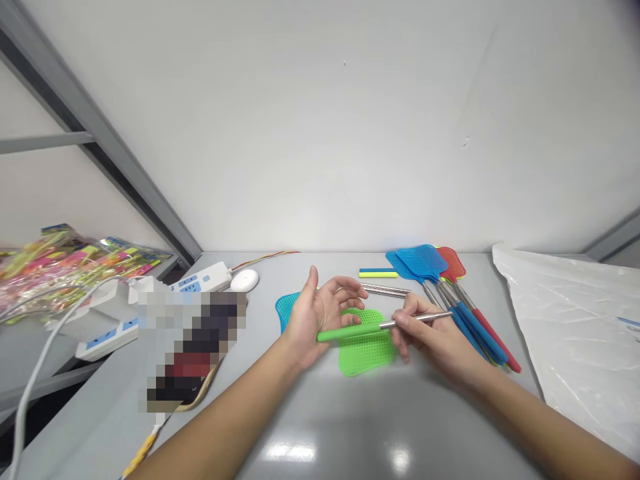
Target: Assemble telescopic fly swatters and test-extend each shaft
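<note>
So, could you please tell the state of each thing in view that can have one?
Left hand, open.
Right hand, closed on rod.
Green grip, across left palm, meeting rod's end.
Green mesh, partly covered.
Loose grips, lying side by side.
Loose rods, lying together.
Swatters, piled, grips fitted.
Phone, lying down, screen pixelated.
White sheet, spread, wrinkled.

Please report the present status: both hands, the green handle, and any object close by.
Right hand gripping metal rod. Left hand open, green handle against its palm. Handle in line with rod. Green mesh head lying just beneath.
</note>
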The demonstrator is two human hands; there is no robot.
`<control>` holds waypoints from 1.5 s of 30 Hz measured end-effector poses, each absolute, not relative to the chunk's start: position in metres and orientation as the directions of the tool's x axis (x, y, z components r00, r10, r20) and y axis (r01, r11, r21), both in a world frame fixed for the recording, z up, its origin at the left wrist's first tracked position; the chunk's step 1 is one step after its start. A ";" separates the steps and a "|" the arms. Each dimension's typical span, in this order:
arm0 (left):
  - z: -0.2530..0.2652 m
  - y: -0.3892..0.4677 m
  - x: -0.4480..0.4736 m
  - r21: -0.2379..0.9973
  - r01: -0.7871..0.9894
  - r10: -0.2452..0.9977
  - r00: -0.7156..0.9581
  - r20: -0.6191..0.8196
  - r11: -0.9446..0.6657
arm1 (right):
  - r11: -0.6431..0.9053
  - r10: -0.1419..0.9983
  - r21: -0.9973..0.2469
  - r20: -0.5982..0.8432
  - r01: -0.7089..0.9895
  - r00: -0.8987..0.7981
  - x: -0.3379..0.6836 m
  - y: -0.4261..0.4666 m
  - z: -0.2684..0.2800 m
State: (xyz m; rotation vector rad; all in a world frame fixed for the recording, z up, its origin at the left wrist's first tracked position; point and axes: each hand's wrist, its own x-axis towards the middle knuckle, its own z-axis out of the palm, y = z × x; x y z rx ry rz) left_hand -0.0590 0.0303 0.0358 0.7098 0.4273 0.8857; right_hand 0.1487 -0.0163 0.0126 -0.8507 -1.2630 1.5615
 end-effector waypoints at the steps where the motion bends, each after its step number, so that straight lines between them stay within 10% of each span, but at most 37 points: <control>1: 0.035 0.031 -0.059 0.716 -0.564 0.834 0.550 -0.048 0.413 | -0.044 0.944 -0.971 0.037 -0.236 -0.327 0.146 -0.017 0.011; 39: 0.039 0.012 -0.042 0.718 -0.630 0.909 0.417 -0.009 0.296 | -0.056 0.942 -0.964 0.035 -0.261 -0.333 0.132 -0.023 0.010; 45: 0.035 -0.004 -0.030 0.929 -0.336 0.910 0.414 0.000 0.153 | -0.015 0.977 -0.950 0.052 -0.312 -0.206 0.149 -0.008 0.021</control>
